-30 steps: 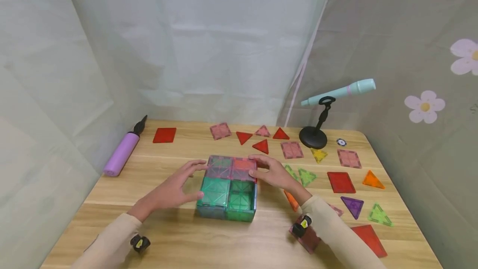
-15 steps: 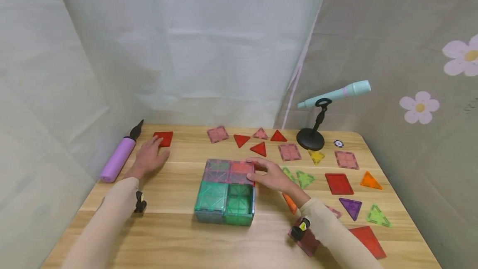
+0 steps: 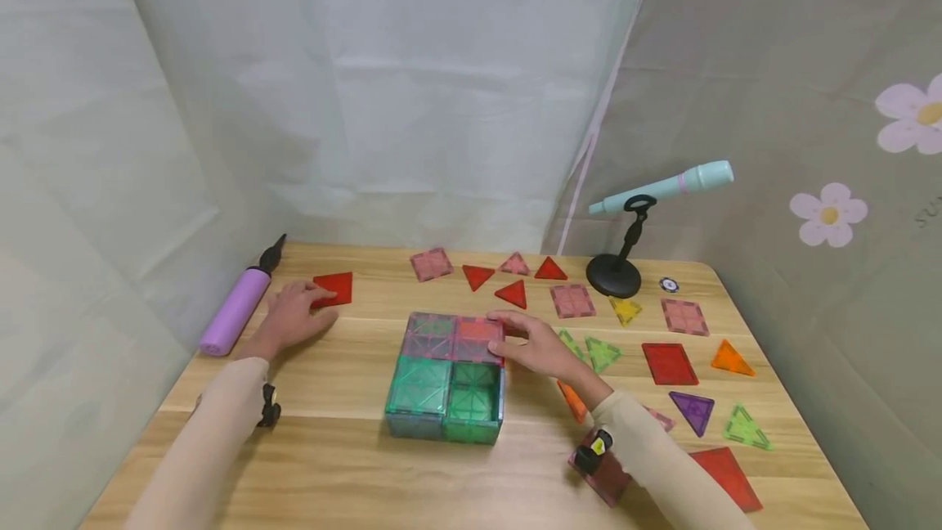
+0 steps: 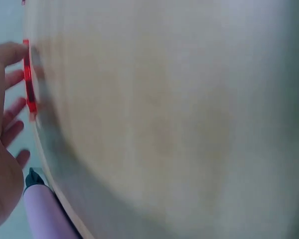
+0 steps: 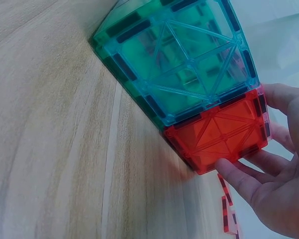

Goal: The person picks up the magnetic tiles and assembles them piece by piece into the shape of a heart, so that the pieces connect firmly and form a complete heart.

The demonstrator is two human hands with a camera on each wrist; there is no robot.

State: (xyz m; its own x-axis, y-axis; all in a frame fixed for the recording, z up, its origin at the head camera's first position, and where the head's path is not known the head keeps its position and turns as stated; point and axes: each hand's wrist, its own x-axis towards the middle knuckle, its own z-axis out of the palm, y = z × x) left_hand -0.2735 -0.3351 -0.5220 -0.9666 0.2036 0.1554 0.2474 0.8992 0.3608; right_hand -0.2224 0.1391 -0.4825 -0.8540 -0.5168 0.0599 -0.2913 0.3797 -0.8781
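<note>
In the head view my left hand (image 3: pixel 292 319) reaches to the back left of the wooden table, its fingers touching a red square magnetic tile (image 3: pixel 337 286). That tile (image 4: pixel 30 82) appears nearly edge-on at the fingertips in the left wrist view. A low box of translucent magnetic tiles (image 3: pixel 423 387) stands at the table's centre, green in front and pinkish purple on top behind; its front right top square is uncovered. My right hand (image 3: pixel 536 343) holds its back right corner. In the right wrist view the fingers reach round the box's red side tile (image 5: pixel 220 133).
Several loose tiles lie at the back and right, including a red square (image 3: pixel 669 363), an orange triangle (image 3: pixel 733 358) and a purple triangle (image 3: pixel 693 411). A purple hand pump (image 3: pixel 237 309) lies at the left edge. A black stand (image 3: pixel 614 275) holds a light blue microphone (image 3: pixel 670 188).
My left hand left the box and went to the red square at the back left. That tile has slid slightly right and nearer. My right hand stays at the box's corner.
</note>
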